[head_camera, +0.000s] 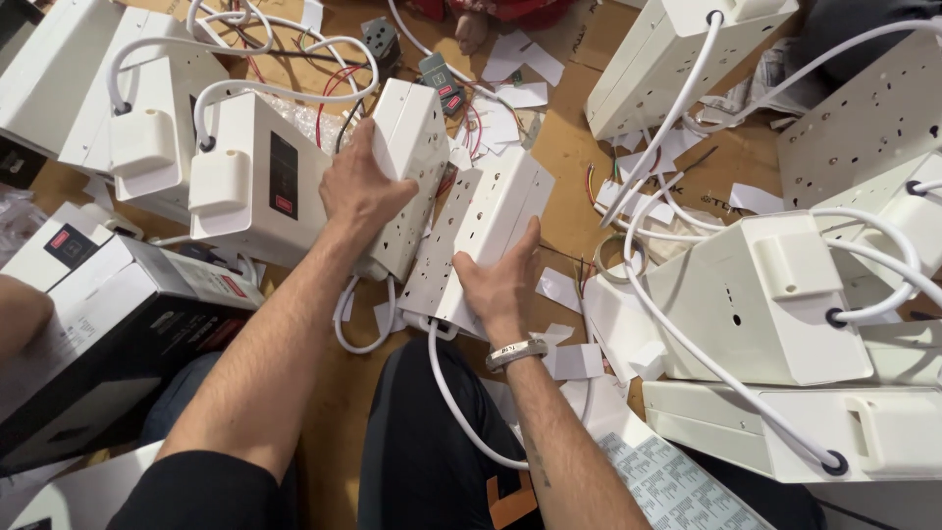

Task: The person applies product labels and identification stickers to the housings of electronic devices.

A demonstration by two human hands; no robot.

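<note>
Two white casings are being handled above the cardboard floor [559, 147]. The left hand [365, 191] is being wrapped over the top of the left casing [412, 147], fingers clasped on it; the unit is being tilted against the neighbouring box [257, 182]. The right hand [502, 280] is being pressed around the lower edge of the right casing [486, 236], which is being held just beside the first.

Risks, as judged:
- The cord [451, 402] is being trailed under the wrist; it could be snagged.
- The loose wires [334, 93] nearby could be pinched between casings.
- The tilted casing could be dropped if the grip is being loosened.
</note>
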